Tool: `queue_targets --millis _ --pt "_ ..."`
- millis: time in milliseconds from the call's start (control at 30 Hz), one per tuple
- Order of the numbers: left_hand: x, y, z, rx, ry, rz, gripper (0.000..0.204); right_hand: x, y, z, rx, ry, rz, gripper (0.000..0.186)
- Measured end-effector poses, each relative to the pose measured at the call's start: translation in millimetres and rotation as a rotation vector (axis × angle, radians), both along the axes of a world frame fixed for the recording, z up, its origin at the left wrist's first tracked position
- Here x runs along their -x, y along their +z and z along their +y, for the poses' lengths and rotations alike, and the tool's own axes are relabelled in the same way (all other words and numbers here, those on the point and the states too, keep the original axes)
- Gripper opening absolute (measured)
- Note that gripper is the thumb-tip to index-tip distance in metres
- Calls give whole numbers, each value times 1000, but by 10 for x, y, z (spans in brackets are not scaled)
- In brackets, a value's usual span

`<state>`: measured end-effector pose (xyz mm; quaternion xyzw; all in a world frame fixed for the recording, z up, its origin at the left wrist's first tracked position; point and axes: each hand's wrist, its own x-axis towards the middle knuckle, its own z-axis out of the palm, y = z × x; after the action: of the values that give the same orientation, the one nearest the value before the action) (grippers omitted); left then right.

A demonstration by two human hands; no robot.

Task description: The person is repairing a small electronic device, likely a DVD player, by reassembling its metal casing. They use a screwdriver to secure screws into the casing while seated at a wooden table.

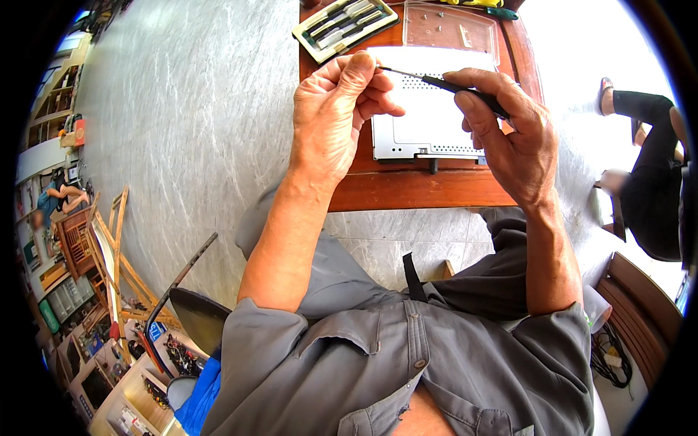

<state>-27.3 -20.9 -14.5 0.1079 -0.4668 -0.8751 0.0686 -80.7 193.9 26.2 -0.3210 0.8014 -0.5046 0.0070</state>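
My right hand (516, 138) is closed round the black handle of a slim screwdriver (445, 83), whose thin shaft points left. At its tip, the thumb and forefinger of my left hand (323, 123) are pinched together; whatever small thing sits between them is too small to make out. Both hands are raised over a flat white metal case (418, 129) with rows of small vent holes, which lies on the reddish-brown wooden table (396, 190). A short dark peg (433, 166) sticks out at the near edge of the case.
Beyond the case lies a clear plastic tray (418, 36) with several small screws. An open tool set box (305, 45) rests at the far left of the table, and a green-handled tool (502, 13) at the far right. Another person's dark-clothed leg (643, 105) shows at right.
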Motion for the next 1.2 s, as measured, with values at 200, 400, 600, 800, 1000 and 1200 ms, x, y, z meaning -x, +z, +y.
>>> queue_targets --millis 200,400,600,800,1000,1200 --pt "-7 14 -7 -8 6 -15 28 7 3 -8 -12 4 -7 21" --pt "-34 27 -11 123 9 -50 24 62 -52 1 -36 24 179 21" --pt "-37 19 19 208 39 -98 23 37 -49 -43 -105 17 295 21" --pt "-36 34 10 208 36 -75 24 37 -33 -66 -14 -26 -2 24" --pt "-13 139 -45 429 -15 -10 26 121 -90 -57 178 -67 -180 25" --pt "41 12 -175 649 15 138 18 236 55 -232 332 -41 -371 24"
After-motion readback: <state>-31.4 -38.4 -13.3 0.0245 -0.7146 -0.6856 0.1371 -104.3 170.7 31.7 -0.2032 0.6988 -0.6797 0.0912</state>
